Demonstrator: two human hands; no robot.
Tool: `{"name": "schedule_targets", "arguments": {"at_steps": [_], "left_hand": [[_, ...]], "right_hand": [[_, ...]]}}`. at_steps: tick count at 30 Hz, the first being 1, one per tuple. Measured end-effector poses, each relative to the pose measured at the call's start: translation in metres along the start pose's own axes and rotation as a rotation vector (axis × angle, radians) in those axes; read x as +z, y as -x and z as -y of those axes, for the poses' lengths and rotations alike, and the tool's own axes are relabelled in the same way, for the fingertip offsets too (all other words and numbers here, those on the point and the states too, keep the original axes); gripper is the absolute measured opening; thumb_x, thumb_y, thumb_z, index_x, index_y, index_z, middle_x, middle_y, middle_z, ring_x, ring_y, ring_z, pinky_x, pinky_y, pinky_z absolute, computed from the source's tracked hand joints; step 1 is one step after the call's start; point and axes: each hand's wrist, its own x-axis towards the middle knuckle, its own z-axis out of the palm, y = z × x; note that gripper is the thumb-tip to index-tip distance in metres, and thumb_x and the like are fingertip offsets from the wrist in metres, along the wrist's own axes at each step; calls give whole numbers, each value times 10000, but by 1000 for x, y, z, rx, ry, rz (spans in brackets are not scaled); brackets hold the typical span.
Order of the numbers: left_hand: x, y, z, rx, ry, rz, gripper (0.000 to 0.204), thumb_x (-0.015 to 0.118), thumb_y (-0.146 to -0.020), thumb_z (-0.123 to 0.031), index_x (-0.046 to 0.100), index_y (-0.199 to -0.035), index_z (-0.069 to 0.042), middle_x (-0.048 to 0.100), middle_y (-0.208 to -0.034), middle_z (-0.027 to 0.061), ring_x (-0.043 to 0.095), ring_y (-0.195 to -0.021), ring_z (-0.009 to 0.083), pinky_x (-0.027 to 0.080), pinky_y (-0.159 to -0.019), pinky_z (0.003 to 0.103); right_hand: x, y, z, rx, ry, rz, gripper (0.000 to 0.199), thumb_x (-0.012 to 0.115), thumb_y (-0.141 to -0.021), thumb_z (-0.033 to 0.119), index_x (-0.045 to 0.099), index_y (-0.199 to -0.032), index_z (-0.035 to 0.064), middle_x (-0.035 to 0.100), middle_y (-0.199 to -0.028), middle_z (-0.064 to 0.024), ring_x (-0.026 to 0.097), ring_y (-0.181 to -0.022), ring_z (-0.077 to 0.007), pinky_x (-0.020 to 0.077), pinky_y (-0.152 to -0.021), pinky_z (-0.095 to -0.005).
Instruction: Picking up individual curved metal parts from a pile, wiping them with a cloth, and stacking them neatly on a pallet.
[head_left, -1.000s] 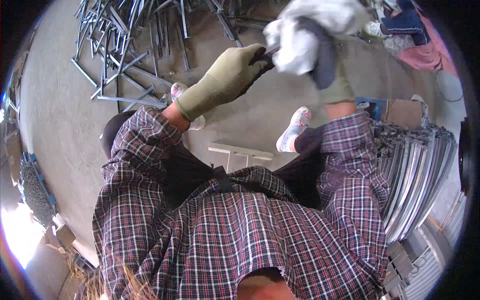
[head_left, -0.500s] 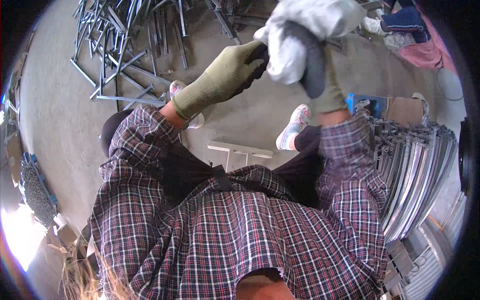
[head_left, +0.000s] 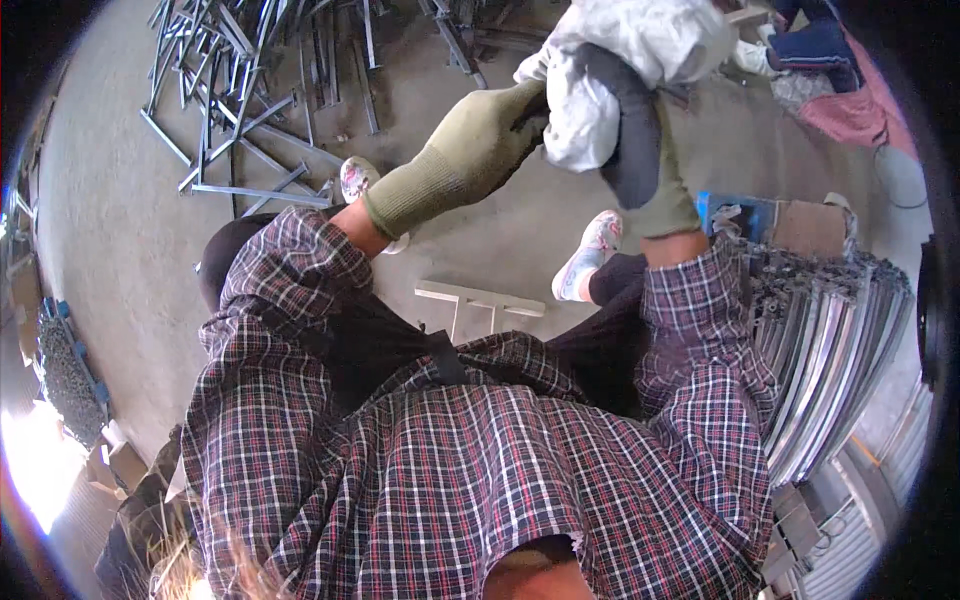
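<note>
A crumpled white cloth bundle point(head_left: 630, 60) is held up in front of the person, above the grey concrete floor point(head_left: 110, 210). Its long axis runs roughly from upper right to lower left, the lower end hanging down between the two hands.

The left hand point(head_left: 480, 150), in an olive-green knitted glove, reaches in from the lower left; its fingers are curled closed on the bundle's lower left edge. The right hand point(head_left: 645, 150), in a green glove with a dark palm, comes up from below, fingers wrapped shut round the cloth's underside, so the bundle sits mostly above and over this hand.

Beyond the left hand lies a scattered heap of grey metal angle bars point(head_left: 250, 110). A stack of long grey metal strips point(head_left: 830, 340) lies to the right, beside the plaid sleeve.
</note>
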Motion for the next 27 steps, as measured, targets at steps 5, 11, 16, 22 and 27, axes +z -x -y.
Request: {"name": "schedule_targets", "arguments": {"at_steps": [5, 11, 16, 22, 27], "left_hand": [[-7, 4, 11, 50, 41, 100, 205, 645, -1008, -153, 600, -1123, 9, 700, -844, 118, 679, -763, 191, 531, -711, 345], [10, -5, 21, 126, -271, -93, 268, 743, -938, -206, 636, -1131, -54, 724, -966, 151, 717, -895, 365, 567, -763, 397], [2, -6, 24, 207, -391, -260, 275, 737, -939, -227, 656, -1169, -101, 736, -1035, 108, 718, -904, 357, 583, -728, 394], [6, -10, 11, 214, -426, -163, 251, 713, -960, -217, 658, -1178, -104, 735, -997, 128, 705, -902, 376, 585, -727, 391], [3, -15, 24, 154, -331, -41, 239, 678, -993, -200, 646, -1184, -60, 734, -1024, 160, 731, -897, 335, 573, -737, 374]], "right_hand": [[-120, -57, 55, 44, -263, 132, 412, 644, -1002, 315, 628, -1282, 13, 678, -1174, -56, 640, -1080, -202, 510, -999, -336], [-131, -46, 60, 7, -224, -305, 387, 635, -999, 339, 609, -1224, 26, 660, -1117, -60, 634, -1023, -213, 515, -942, -344], [-27, -18, 26, -31, -202, -117, 311, 549, -1022, 385, 513, -978, 79, 525, -891, -48, 551, -822, -219, 475, -766, -347], [-63, -50, 80, -23, -482, 133, 405, 519, -1020, 443, 443, -781, 124, 424, -706, -37, 498, -664, -218, 442, -614, -347], [-78, -56, 65, 15, -373, 135, 442, 584, -982, 495, 455, -781, 124, 425, -690, -33, 503, -653, -199, 421, -569, -321]]}}
